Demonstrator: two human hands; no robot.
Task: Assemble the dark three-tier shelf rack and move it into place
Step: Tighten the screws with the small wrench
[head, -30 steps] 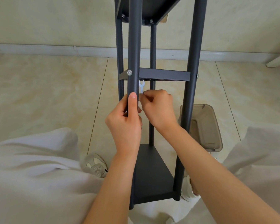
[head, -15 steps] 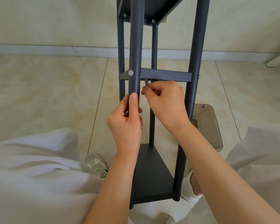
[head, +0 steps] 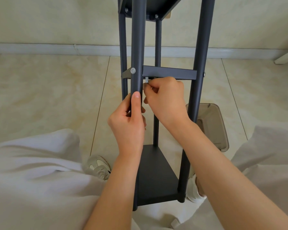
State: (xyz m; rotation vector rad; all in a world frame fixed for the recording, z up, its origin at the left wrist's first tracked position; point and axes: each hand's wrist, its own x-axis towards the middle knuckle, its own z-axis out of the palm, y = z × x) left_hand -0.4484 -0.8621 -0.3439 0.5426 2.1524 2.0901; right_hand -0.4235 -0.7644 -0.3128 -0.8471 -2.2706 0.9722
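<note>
A person seated on the tiled floor [head: 40, 97] works on the dark three-tier shelf rack [head: 203, 47], which stands upright between their knees, its bottom shelf [head: 156, 176] on the tiles close to a pale shoe [head: 99, 166]. The left hand [head: 128, 123] grips the near-left post [head: 136, 47], fingers curled round it and the thumb laid flat along its front, just below a silver screw [head: 133, 70]. The right hand [head: 166, 98] is clenched on a small flat metal wrench [head: 147, 80], pinching it and holding its tip up against the underside of the middle shelf [head: 170, 72], beside that same post. To the right, partly behind the near-right post, a smoky translucent container [head: 211, 123] sits on the floor (what it holds, if anything, cannot be made out through the tinted plastic). A white baseboard [head: 56, 48] runs along the far wall.
</note>
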